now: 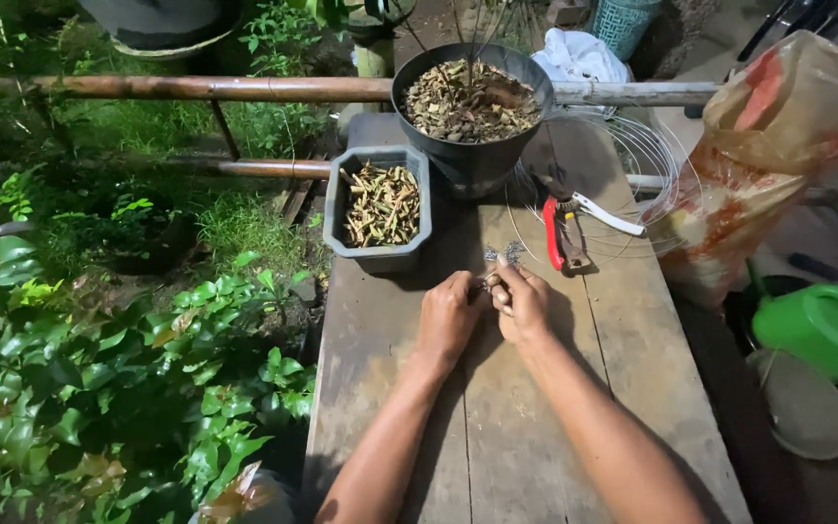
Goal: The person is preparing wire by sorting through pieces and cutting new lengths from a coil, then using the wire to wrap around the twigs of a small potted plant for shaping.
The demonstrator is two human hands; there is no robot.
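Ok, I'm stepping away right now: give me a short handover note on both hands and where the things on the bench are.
Left hand and right hand are together at mid-bench, fingers pinched on a small piece of thin wire with twisted ends sticking up; what exactly each hand grips is too small to tell.
Red-handled pruners lie just beyond the right hand, on a loose wire coil.
Grey rectangular tray of cuttings sits beyond the left hand; round dark pot of coarse mix is behind it.
Done: tray and pot are filled.
Left: the wire piece is in the fingers, not yet set down.

Rough wooden table (535, 437) — glossy (plastic) watering can (821, 330).
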